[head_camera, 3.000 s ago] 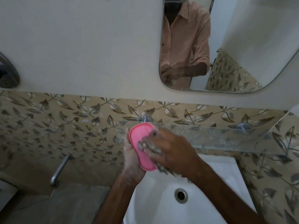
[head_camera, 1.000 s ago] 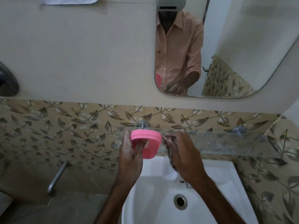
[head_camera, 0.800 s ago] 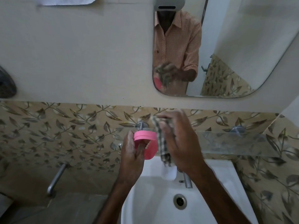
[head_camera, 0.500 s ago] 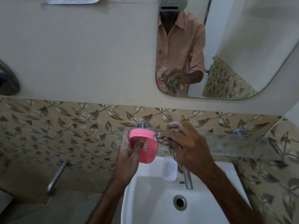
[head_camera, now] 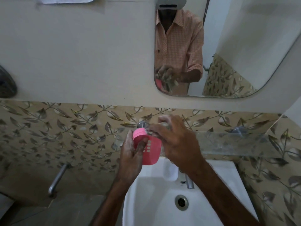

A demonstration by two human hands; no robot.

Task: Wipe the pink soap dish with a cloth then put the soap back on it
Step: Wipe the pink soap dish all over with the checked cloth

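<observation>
Evidently we are mid-wipe at centre: left hand (head_camera: 130,155) grips the dish (head_camera: 152,152), right hand (head_camera: 178,142) clutches the cloth (head_camera: 168,79) (clear only in the mirror (head_camera: 244,46)), soap (head_camera: 170,170) not yet back.

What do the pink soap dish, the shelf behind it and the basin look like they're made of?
Pink soap dish: likely moulded plastic, smooth, uniform pink with square drain holes. Shelf: seems clear glass, since the leaf tiles show through it; round metal mounts hold it. Basin: probably glazed ceramic, white and smooth.
</observation>
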